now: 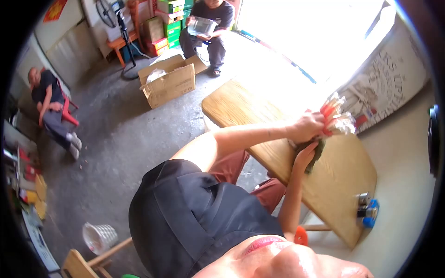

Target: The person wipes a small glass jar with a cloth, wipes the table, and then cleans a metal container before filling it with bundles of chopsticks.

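Right of centre, the bundle [332,116] was gripped by the left hand [309,126] and clasped lower by the right hand [304,156], likely for stability.

1 head cam, facing fwd/down

Smooth, satiny wood on the table [357,185]; matt brown cardboard on the box [174,85]; rough-looking grey floor [111,157].
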The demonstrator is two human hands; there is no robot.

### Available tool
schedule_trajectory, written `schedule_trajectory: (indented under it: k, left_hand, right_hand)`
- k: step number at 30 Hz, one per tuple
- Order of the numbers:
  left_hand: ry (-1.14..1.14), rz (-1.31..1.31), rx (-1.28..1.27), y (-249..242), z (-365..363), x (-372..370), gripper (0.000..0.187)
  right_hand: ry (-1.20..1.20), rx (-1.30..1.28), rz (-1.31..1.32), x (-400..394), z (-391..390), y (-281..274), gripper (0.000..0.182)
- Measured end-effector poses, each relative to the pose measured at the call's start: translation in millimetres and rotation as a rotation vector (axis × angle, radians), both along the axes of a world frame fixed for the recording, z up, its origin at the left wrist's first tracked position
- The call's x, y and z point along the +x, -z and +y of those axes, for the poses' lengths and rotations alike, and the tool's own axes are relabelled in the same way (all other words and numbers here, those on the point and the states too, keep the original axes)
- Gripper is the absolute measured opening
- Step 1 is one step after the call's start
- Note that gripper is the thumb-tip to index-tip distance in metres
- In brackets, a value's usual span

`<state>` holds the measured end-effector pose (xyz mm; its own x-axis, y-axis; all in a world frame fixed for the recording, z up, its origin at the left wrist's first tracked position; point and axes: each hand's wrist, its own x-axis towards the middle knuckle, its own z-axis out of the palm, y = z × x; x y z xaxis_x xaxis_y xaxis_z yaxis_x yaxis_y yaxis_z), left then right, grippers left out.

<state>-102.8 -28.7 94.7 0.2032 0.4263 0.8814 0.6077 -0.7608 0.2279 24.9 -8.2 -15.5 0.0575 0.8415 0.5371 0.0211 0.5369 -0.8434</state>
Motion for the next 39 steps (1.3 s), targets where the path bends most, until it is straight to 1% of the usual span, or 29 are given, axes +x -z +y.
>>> schedule_trajectory:
  k: [3,5,7,8,9,11,12,14,15,17,18,20,23,25,27,29,30,32,33,35,36,38,39]
  left_hand:
    - [0.02,-0.039,0.087,4.4,7.0,3.1,0.012]
    - [0.034,-0.06,0.128,7.6,8.8,5.3,0.013]
    - [0.047,-0.06,0.139,6.2,7.0,1.4,0.014]
    - [0.033,-0.06,0.123,5.3,6.3,1.7,0.015]
    - [0.026,-0.068,0.132,4.7,7.5,1.2,0.015]
    - [0.051,-0.075,0.113,7.3,8.4,2.6,0.015]
    - [0.066,-0.078,0.127,8.8,10.7,2.3,0.016]
    - [0.065,-0.1,0.114,11.0,10.3,3.1,0.016]
    - [0.074,-0.118,0.1,10.8,9.5,3.2,0.016]
    - [0.082,-0.142,0.09,6.4,6.3,0.8,0.017]
    - [0.103,-0.149,0.072,2.3,1.9,-1.3,0.018]
    - [0.106,-0.164,0.054,8.7,5.3,1.9,0.022]
    - [0.111,-0.18,0.051,11.3,5.7,0.8,0.023]
    - [0.104,-0.198,0.069,11.5,4.4,-1.1,0.022]
    - [0.123,-0.192,0.103,12.4,4.8,-3.5,0.023]
    - [0.132,-0.2,0.115,12.4,4.5,-5.0,0.024]
    - [0.145,-0.2,0.127,11.7,5.0,-5.7,0.026]
    - [0.171,-0.209,0.147,11.9,7.5,-6.5,0.028]
    - [0.198,-0.216,0.163,12.5,8.3,-6.8,0.031]
    - [0.227,-0.231,0.171,10.4,7.4,-7.7,0.033]
    - [0.254,-0.251,0.187,9.7,7.2,-8.5,0.035]
    - [0.261,-0.26,0.19,11.4,8.2,-7.6,0.036]
    - [0.272,-0.273,0.2,11.6,8.8,-7.1,0.038]
  right_hand:
    - [-0.026,-0.005,-0.04,5.7,-4.6,-4.8,0.056]
    - [-0.041,-0.004,-0.029,2.7,-20.5,-21.6,0.057]
    - [0.051,-0.259,-0.18,-0.4,-42.8,-37.7,0.059]
    - [0.088,-0.075,-0.173,-1.1,-39.4,-26.7,0.06]
    - [0.082,-0.065,-0.181,-6.9,-44.7,-29.2,0.06]
    - [0.228,0.15,-0.277,-16.9,-59.4,-41.0,0.061]
    - [0.218,0.154,-0.284,-18.0,-54.0,-49.5,0.061]
    - [0.104,-0.032,-0.049,-12.8,-31.8,-68.7,0.06]
    - [0.097,-0.034,-0.051,-8.4,-17.8,-78.8,0.06]
    - [-0.142,-0.348,0.466,6.2,14.5,-96.7,0.055]
    - [-0.142,-0.356,0.464,18.2,34.2,-87.3,0.055]
    - [-0.37,-0.308,0.121,42.5,67.3,-40.5,0.05]
    - [-0.386,-0.349,0.102,52.0,80.3,3.4,0.047]
    - [-0.352,-0.393,0.031,52.9,66.0,-9.4,0.05]
    - [-0.312,-0.433,-0.029,41.9,31.8,-30.9,0.052]
    - [-0.068,-0.467,-0.013,22.3,-12.8,-50.9,0.057]
    - [-0.07,-0.463,-0.017,10.4,-28.7,-57.5,0.057]
    - [-0.146,-0.331,0.205,-8.5,-49.4,-62.9,0.057]
    - [-0.145,-0.335,0.208,-6.4,-46.5,-62.2,0.057]
    - [-0.04,-0.337,0.224,4.1,-31.9,-61.9,0.063]
    - [-0.043,-0.343,0.229,10.1,-23.1,-66.9,0.063]
    - [-0.228,-0.349,0.322,24.2,0.9,-82.8,0.063]
    - [-0.237,-0.352,0.322,32.0,16.1,-82.7,0.063]
